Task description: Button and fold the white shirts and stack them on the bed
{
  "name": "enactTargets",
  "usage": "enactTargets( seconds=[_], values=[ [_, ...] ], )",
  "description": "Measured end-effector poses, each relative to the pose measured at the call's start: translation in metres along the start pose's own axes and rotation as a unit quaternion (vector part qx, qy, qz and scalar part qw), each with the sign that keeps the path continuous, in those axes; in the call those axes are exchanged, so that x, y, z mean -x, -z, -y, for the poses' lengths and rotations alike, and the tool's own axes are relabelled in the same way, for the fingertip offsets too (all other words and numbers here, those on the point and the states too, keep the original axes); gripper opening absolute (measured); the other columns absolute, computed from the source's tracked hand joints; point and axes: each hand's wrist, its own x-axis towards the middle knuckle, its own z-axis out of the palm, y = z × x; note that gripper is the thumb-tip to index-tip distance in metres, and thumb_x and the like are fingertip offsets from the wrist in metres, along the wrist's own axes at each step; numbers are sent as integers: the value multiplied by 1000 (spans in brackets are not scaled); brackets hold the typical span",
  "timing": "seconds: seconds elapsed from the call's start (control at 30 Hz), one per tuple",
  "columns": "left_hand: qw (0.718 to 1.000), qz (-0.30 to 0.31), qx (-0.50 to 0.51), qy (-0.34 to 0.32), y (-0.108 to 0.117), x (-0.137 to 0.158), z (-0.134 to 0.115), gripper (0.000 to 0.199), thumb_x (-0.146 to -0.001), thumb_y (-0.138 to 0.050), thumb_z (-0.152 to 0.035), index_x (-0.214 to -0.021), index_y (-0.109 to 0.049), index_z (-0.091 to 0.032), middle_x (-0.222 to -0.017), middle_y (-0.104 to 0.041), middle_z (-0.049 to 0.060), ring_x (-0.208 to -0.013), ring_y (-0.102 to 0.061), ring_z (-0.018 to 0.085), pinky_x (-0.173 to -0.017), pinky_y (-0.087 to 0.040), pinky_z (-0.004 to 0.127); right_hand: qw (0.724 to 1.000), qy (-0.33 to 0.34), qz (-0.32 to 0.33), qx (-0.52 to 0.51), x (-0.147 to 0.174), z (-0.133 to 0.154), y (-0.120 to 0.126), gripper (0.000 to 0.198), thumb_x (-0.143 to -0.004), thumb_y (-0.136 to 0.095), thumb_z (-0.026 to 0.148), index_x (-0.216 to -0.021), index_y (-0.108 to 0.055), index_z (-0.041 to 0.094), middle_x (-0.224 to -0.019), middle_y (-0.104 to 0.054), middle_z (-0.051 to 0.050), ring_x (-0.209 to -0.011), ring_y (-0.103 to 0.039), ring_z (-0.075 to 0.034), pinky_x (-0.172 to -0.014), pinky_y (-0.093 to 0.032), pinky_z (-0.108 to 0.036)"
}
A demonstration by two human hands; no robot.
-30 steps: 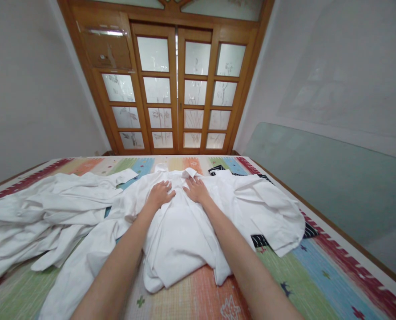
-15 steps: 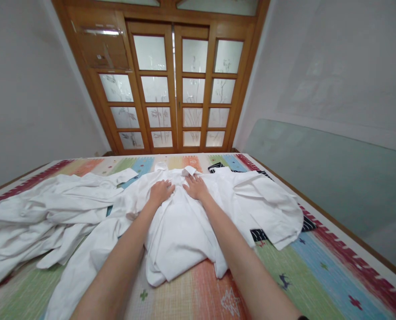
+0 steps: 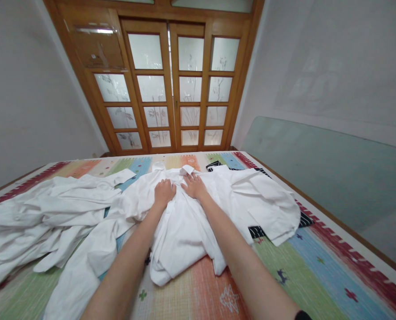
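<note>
A white collared shirt (image 3: 181,240) lies spread on the patterned bed cover, its collar toward the far edge and one sleeve stretched toward me at left. My left hand (image 3: 165,191) is on the left front of the shirt below the collar, its fingers curled into the cloth. Close beside it, my right hand (image 3: 193,184) rests flat on the shirt by the right collar point, fingers spread. Folds cover the shirt's middle between my forearms.
Another white garment (image 3: 47,209) lies crumpled at left. Black patterned cloth (image 3: 257,232) shows from under the shirt's right side. The striped cover (image 3: 278,275) spreads over the bed, with a pale green headboard panel (image 3: 318,164) along the right wall. Wooden glazed doors (image 3: 173,89) stand beyond.
My left hand has shifted slightly right, its fingers now more curled, and the shirt's left front has drawn inward with it. My right hand stays by the collar. The view has moved a little.
</note>
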Motion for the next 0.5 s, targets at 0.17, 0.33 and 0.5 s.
enactTargets(
  seconds=[0.17, 0.33, 0.5],
  values=[
    [1000, 0, 1, -5, 2, 0, 0, 33, -92, -36, -28, -101, -63, -12, -100, -67, 16, -99, -63, 27, -84, -46, 36, 1000, 1, -7, -1, 2, 1, 0, 61, -98, -28, 45, -148, -38, 12, -155, -30, -12, -144, -23, -31, -115, -20, -49],
    [999, 8, 45, 18, 4, -1, 1, 32, -94, -33, -26, -100, -62, -15, -99, -69, 14, -97, -65, 24, -81, -46, 33, 999, -37, -2, -1, 4, 7, -2, 60, -98, -24, 46, -149, -37, 15, -156, -29, -11, -145, -20, -30, -116, -18, -51],
    [998, 7, 61, 30, 5, -1, 1, 28, -92, -36, -24, -101, -60, -15, -101, -70, 14, -99, -65, 24, -80, -47, 33, 997, -78, 4, -3, 7, 13, -5, 60, -99, -22, 45, -150, -34, 15, -157, -24, -12, -146, -19, -31, -116, -16, -52]
  ],
)
